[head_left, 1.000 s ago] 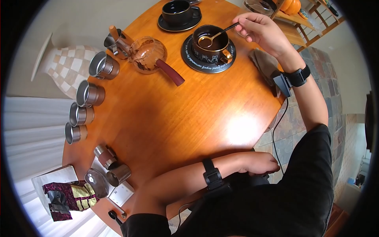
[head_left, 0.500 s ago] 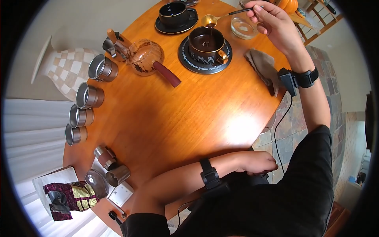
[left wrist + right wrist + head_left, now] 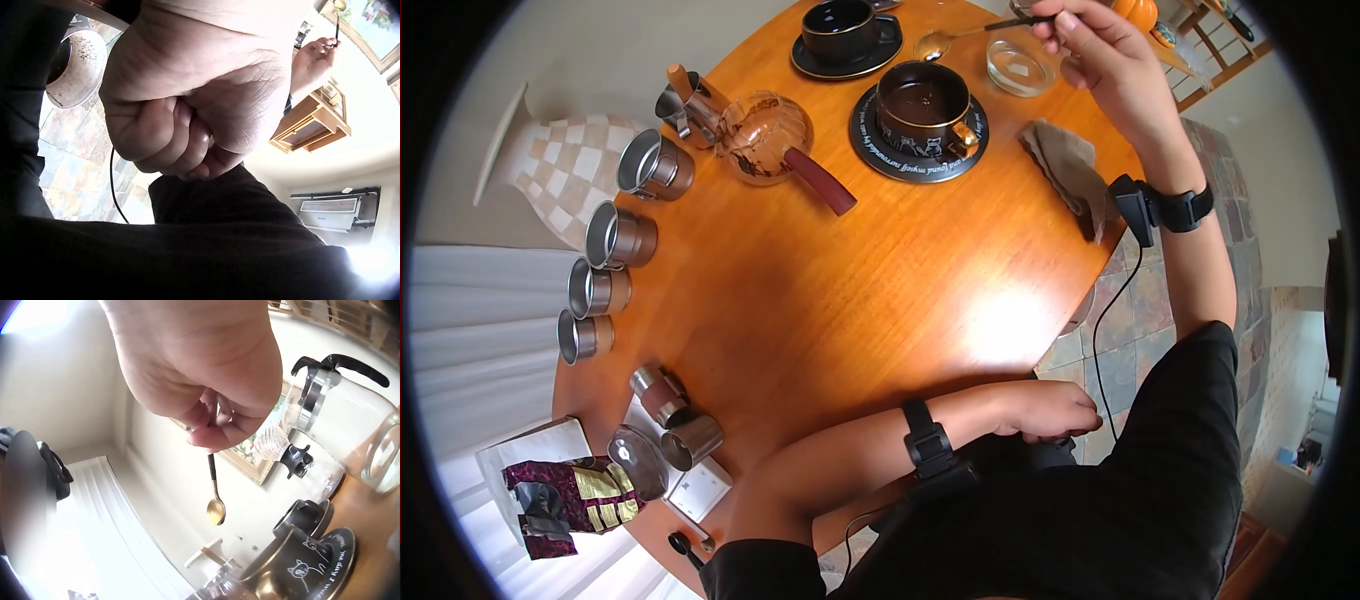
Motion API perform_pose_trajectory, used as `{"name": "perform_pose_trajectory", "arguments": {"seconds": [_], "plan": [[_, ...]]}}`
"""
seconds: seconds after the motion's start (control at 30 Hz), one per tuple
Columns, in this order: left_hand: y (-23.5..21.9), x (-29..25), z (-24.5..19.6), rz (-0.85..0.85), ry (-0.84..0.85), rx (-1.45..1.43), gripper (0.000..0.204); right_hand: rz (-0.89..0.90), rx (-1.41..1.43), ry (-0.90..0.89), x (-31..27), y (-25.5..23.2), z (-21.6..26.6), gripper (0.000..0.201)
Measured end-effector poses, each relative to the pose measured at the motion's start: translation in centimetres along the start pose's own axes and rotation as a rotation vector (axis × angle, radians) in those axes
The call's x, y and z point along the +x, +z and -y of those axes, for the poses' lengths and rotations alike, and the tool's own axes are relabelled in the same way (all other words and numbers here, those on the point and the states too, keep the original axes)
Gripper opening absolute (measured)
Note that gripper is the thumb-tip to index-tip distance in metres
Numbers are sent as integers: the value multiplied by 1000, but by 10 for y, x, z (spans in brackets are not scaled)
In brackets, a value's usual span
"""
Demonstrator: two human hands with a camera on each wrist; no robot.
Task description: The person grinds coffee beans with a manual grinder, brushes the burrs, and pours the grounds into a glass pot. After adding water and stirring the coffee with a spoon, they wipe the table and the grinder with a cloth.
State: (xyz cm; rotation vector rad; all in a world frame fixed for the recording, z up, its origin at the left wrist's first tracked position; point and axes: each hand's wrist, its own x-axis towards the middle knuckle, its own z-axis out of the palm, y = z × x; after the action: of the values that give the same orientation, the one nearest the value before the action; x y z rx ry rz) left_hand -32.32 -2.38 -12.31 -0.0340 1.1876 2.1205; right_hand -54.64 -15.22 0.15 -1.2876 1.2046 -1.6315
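While the left hand (image 3: pixel 1050 410) seems fisted empty, right hand (image 3: pixel 1100 50) fingers pinch spoon (image 3: pixel 960 36), near-level, bowl leftward.

A round wooden desk (image 3: pixel 880 290) carries a glass pot with a dark red handle (image 3: pixel 765 135), a second black cup on its saucer (image 3: pixel 840 28), a small glass dish (image 3: pixel 1020 65) and a folded brown cloth (image 3: pixel 1065 165). Four steel cups (image 3: pixel 615 235) line the left edge beside a patterned pouch (image 3: pixel 565 500).
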Motion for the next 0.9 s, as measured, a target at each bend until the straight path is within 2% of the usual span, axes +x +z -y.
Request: {"name": "perform_pose_trajectory", "arguments": {"seconds": [0.2,0.33,0.4,0.5,0.63,0.7,0.77,0.83,0.87,0.9], "plan": [[-1,0,0,9,-3,-2,30,88,-499,-49,-6,-1,-49,24],[0,1,1,-3,4,7,30,108,-718,-118,-11,17,-48,25],[0,3,2,-10,9,12,30,106,-839,-266,-12,24,-47,23],[1,-1,-2,-11,4,16,30,184,-856,-174,-12,37,-32,23],[0,0,0,5,8,2,30,216,-719,-162,5,43,-48,22],[-1,2,1,10,15,0,31,255,-865,-330,12,43,-48,19],[0,0,1,11,32,-7,31,220,-896,-338,12,49,-35,18],[0,-3,-3,-5,24,3,31,323,-1142,-258,10,46,-18,17],[1,-3,-4,-5,27,2,31,357,-1033,-379,12,39,-24,18],[1,-3,-5,-8,17,7,31,358,-1034,-380,16,39,-27,18]]}}
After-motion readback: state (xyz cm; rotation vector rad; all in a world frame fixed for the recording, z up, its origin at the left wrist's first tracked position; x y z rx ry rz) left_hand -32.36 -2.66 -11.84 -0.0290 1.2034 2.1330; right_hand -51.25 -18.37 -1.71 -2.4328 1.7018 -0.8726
